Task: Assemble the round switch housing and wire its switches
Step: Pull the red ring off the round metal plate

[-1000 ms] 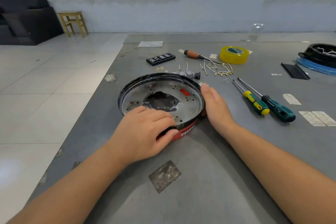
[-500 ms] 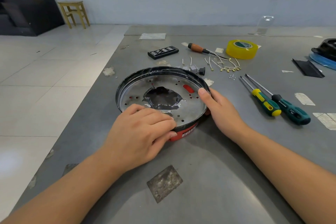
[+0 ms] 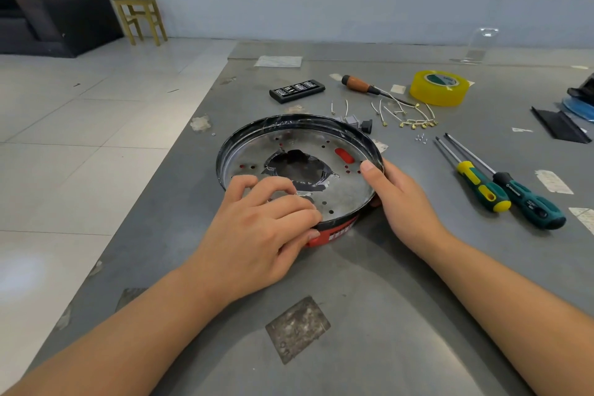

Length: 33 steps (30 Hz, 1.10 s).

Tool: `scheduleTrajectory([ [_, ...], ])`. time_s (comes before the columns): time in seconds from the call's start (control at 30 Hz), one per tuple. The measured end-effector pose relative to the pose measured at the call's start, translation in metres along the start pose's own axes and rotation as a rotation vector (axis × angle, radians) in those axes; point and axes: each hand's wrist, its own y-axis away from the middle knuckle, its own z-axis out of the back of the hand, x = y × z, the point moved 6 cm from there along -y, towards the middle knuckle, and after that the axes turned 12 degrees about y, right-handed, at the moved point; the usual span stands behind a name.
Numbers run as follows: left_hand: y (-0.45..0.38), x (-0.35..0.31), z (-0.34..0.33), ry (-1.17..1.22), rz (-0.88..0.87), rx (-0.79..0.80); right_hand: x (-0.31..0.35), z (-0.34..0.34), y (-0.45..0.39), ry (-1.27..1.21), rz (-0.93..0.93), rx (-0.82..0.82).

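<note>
While both hands [image 3: 257, 235] [image 3: 398, 199] grip the round housing [image 3: 337, 193], near rim hidden, left fingertips unclear.

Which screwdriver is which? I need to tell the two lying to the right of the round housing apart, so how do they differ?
The yellow-and-green screwdriver lies nearer the housing; the dark teal screwdriver lies on its far side. The first has yellow bands on a green handle, the second a black collar on plain teal. The teal one looks longer overall. Both lie flat, side by side, shafts pointing away from the person, untouched by either hand.
</note>
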Motion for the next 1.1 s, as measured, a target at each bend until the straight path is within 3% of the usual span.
scheduleTrajectory([
  [0.47,0.006,0.001,0.008,0.003,-0.035,-0.183,0.005,0.006,0.003,-0.136,0.109,-0.056],
  [1.1,0.005,-0.006,0.001,-0.002,-0.007,-0.168,0.007,0.003,0.004,-0.184,0.171,-0.031],
])
